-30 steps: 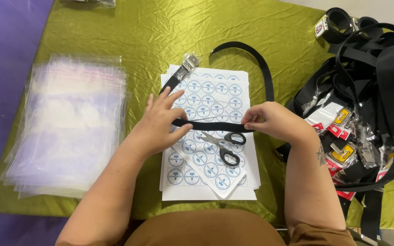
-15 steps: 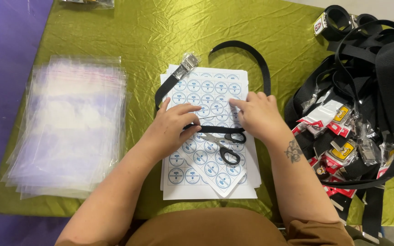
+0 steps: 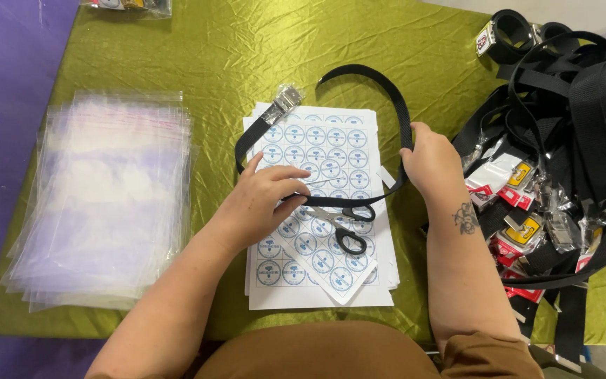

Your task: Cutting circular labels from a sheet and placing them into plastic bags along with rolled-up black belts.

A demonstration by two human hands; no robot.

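Stack of clear plastic bags [image 3: 99, 203] on the left of the green cloth. Left hand [image 3: 264, 200] pins the black strap [image 3: 387, 95] down on the sticker sheets [image 3: 331, 151], fingers curled, beside the scissors [image 3: 341, 224]. Right hand [image 3: 429, 161] grips the strap's loop. Pile of black straps [image 3: 569, 105] far right.

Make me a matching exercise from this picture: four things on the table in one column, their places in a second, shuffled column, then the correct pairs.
Things:
1. stack of clear plastic bags
2. black-handled scissors
3. pile of black webbing straps
4. looped black strap with metal clip

Places:
A. right side of the green cloth
B. lying on the round-sticker sheets
C. held between the left hand and right hand
D. left side of the green cloth

Pairs: 1-D, 2-B, 3-A, 4-C
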